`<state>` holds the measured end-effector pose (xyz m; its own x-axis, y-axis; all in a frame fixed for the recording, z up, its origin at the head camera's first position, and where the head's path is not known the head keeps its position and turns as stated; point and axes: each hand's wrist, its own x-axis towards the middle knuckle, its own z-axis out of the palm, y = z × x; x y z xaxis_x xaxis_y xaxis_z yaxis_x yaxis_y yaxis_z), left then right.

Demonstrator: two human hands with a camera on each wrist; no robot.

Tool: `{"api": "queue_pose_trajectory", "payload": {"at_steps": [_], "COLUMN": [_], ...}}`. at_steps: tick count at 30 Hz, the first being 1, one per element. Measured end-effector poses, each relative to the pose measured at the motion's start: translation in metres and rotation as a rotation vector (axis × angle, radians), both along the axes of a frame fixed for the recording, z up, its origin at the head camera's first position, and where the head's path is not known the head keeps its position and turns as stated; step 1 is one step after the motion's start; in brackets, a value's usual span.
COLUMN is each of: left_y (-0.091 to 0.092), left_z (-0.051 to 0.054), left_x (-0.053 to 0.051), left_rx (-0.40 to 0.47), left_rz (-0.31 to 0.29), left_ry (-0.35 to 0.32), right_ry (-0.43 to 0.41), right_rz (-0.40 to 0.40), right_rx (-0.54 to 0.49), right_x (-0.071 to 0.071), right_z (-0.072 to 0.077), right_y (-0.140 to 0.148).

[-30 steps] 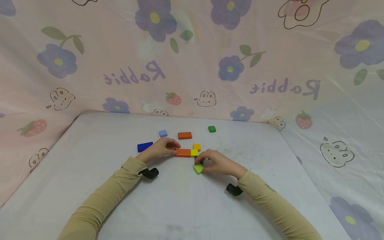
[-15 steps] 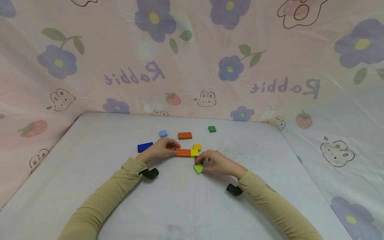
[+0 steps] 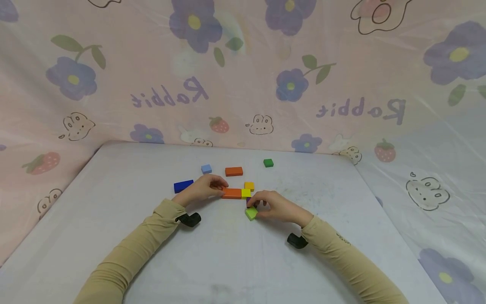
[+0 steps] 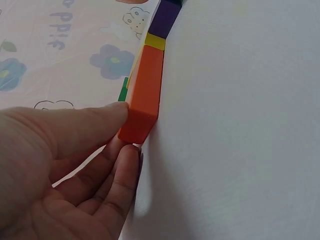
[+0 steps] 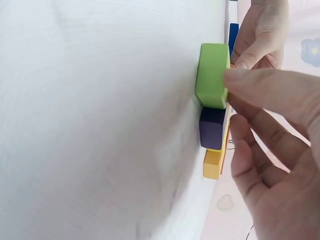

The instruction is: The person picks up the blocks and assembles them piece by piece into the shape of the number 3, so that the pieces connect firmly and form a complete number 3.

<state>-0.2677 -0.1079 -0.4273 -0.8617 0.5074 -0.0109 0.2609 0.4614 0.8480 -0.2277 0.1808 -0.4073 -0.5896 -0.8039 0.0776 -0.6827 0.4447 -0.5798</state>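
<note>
Pale pink patterned sheeting [image 3: 239, 95], printed with flowers, rabbits and mirrored lettering, hangs behind a white tabletop [image 3: 212, 261] in the head view. Just below the centre of that view, small coloured blocks form a bent chain: an orange block [image 4: 147, 82] on the left, a yellow block [image 3: 246, 194] touching its right end, then a purple block [image 5: 212, 127] running down the frame, and a lime-green block [image 5: 213, 75], slightly askew, at the bottom. A person's left hand [image 3: 204, 188] pinches the orange block's left end; the right hand [image 3: 279, 206] appears to grasp the lime-green block between thumb and finger. Just above the yellow block lies an amber block [image 3: 249, 185]; whether they touch is hard to tell. Farther out, a dark blue block [image 3: 184, 186] lies left of centre, with a light blue block [image 3: 206, 169], a red-orange block [image 3: 233, 171] and a dark green block [image 3: 268, 163] higher up. Joining seems partly done: the lime-green block looks not yet squared up, and these four remain apart
</note>
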Motion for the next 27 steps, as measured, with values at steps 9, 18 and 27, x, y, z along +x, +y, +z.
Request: {"api": "queue_pose_trajectory", "payload": {"at_steps": [9,18,27], "left_y": [-0.0009,-0.0015,-0.0020], "left_z": [-0.0016,-0.0027,-0.0007], "left_x": [-0.0020,-0.0020,-0.0021], "left_rx": [0.002,0.009,0.002], "left_rz": [-0.008,-0.006,-0.011], "left_ry": [0.018,0.008,0.024], "right_ry": [-0.016,-0.029,-0.027], "right_rz": [0.005,0.010,0.022], "right_rx": [-0.025,-0.034,-0.045], "right_x": [0.0004,-0.0007,-0.0005], "right_z": [0.0002,-0.0018,-0.0003], "right_y": [-0.0003,-0.0007,-0.0008]}}
